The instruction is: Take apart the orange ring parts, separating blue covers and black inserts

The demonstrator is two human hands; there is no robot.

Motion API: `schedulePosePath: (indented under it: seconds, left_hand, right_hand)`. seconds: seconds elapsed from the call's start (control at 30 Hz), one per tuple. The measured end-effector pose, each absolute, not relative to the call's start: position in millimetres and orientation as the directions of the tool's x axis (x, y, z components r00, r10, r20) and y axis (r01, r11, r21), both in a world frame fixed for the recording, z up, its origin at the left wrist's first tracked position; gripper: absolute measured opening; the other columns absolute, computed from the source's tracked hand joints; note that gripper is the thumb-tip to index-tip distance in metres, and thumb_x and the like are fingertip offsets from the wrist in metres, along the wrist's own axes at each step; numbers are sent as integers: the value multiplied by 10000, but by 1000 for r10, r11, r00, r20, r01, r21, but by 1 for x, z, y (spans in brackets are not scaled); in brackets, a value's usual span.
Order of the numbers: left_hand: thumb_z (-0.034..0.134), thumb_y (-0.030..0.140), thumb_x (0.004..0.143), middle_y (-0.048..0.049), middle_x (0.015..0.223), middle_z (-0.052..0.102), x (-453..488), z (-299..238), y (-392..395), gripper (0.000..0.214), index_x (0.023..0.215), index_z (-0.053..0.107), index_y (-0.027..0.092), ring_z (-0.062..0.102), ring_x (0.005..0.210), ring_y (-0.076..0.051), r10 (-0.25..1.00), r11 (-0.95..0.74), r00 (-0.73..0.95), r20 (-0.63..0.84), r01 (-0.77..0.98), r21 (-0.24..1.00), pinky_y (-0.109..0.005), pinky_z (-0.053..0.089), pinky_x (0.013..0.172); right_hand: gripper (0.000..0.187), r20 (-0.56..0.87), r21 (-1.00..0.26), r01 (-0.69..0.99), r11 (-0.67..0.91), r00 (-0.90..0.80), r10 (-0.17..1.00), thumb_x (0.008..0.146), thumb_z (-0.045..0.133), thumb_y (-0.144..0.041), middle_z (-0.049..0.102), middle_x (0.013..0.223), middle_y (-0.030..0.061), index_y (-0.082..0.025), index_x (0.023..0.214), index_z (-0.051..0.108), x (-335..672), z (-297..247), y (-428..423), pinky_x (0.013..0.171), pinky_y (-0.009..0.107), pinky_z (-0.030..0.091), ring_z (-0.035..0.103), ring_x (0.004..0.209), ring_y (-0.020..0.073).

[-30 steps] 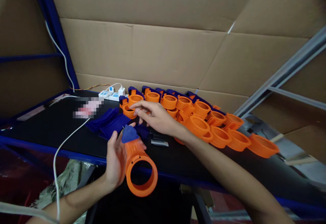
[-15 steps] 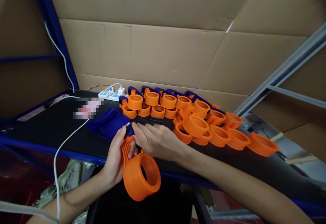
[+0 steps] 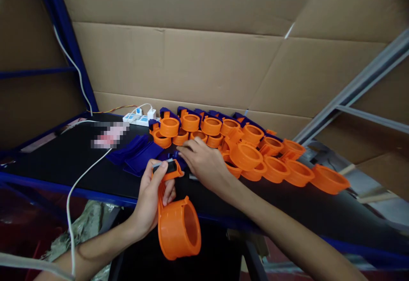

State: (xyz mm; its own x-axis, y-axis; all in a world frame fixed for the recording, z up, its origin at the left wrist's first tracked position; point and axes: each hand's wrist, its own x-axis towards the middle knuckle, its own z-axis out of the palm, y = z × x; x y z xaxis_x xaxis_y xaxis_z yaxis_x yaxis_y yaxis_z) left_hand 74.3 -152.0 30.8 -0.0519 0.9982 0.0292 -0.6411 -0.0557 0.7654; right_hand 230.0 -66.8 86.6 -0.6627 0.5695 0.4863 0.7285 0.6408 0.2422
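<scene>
Gripping one orange tape dispenser (image 3: 174, 227) in the left hand (image 3: 147, 204), a little left of the lower centre of the frame, with fingers closed round its handle and thumb laid on the black block (image 3: 169, 168) at its upper end, below a pale toothed strip (image 3: 169, 160). Hanging below the fist, the dispenser's one hollow ring, tilted, opening to the right. Near the middle of the frame, the right hand (image 3: 204, 157), fingers bent and nearly together, tips beside a small dark blue piece (image 3: 174, 155); cannot tell whether pinching it or merely close to it. Just under that hand, one silver strip (image 3: 193, 177), mostly hidden. On the black tabletop (image 3: 54, 161), from the centre toward the right of the frame, roughly seventeen more orange rings (image 3: 245, 156), counted with some overlap, many in stacked rows, with dark blue heads behind several at the back. Left of centre, a loose pile of flat blue pieces (image 3: 142, 157), at least three, exact count hidden by overlap. Behind the pile, one white power strip (image 3: 139, 121) with two plugs in it. At lower left, one crumpled pale sack (image 3: 87, 225), contents impossible to tell. Across the top, cardboard panels (image 3: 223, 68).
</scene>
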Motion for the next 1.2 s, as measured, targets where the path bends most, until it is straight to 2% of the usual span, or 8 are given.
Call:
schedulePosePath:
  seconds: [0.17, 0.23, 0.33, 0.43, 0.53, 0.7, 0.97, 1.2]
  left_hand:
    - [653, 360, 871, 116, 460, 421, 75, 22, -147, 184, 916, 531, 230, 249, 336, -32, 999, -28, -41, 4, -608, 793, -163, 301, 401]
    - [658, 347, 865, 107, 476, 445, 73, 19, -146, 191, 975, 564, 222, 261, 339, -32, 999, -24, -35, 4, -594, 804, -167, 305, 395]
    - [669, 339, 853, 107, 455, 408, 72, 18, -145, 204, 976, 604, 189, 266, 350, -30, 1000, -8, -1, 9, -566, 824, -163, 303, 398]
    - [694, 340, 832, 112, 444, 368, 74, 16, -145, 214, 940, 617, 172, 271, 361, -30, 999, 27, 55, 2, -528, 849, -164, 313, 406]
    - [714, 345, 816, 115, 451, 375, 74, 12, -145, 256, 987, 611, 186, 292, 361, -34, 996, 58, 84, -19, -495, 867, -169, 331, 412]
    - [710, 332, 820, 109, 473, 387, 72, 14, -144, 267, 1023, 614, 188, 269, 372, -28, 997, 70, 65, -43, -504, 861, -160, 308, 410]
    - [698, 317, 836, 104, 497, 388, 72, 13, -143, 233, 1011, 617, 186, 252, 384, -24, 996, 73, 79, -38, -510, 857, -159, 276, 415]
    - [705, 347, 828, 108, 474, 396, 71, 13, -143, 264, 1017, 612, 188, 280, 363, -31, 994, 86, 101, -44, -472, 878, -171, 298, 413]
  right_hand:
    - [264, 258, 204, 657, 726, -751, 608, 986, 476, -192, 636, 1006, 82, -205, 1158, 676, 213, 65, -66, 611, 255, 370, 565, 934, 174]
    - [292, 222, 131, 643, 754, -761, 610, 971, 490, -178, 641, 1031, 89, -200, 1205, 664, 217, 66, -64, 652, 255, 387, 575, 955, 178]
    - [332, 256, -165, 630, 759, -716, 649, 991, 459, -230, 660, 1025, 77, -210, 1266, 645, 229, 79, -64, 713, 253, 416, 595, 902, 157]
    - [319, 248, -477, 499, 723, -713, 656, 986, 489, -327, 678, 943, 45, -213, 1215, 680, 237, 97, -69, 677, 239, 415, 571, 766, 124]
    - [255, 199, -581, 416, 700, -761, 617, 912, 615, -381, 655, 842, 23, -190, 1031, 736, 241, 110, -75, 619, 225, 393, 523, 701, 112]
    - [240, 177, -579, 493, 649, -702, 690, 922, 593, -376, 590, 701, -8, -171, 905, 716, 271, 111, -77, 553, 223, 379, 469, 604, 102]
    - [151, 207, -307, 668, 678, -649, 732, 923, 577, -258, 686, 880, 41, -210, 919, 720, 322, 70, -86, 687, 252, 468, 620, 755, 137]
    - [178, 226, -270, 673, 689, -651, 724, 935, 563, -244, 697, 980, 62, -217, 989, 731, 317, 61, -86, 761, 272, 505, 658, 871, 158]
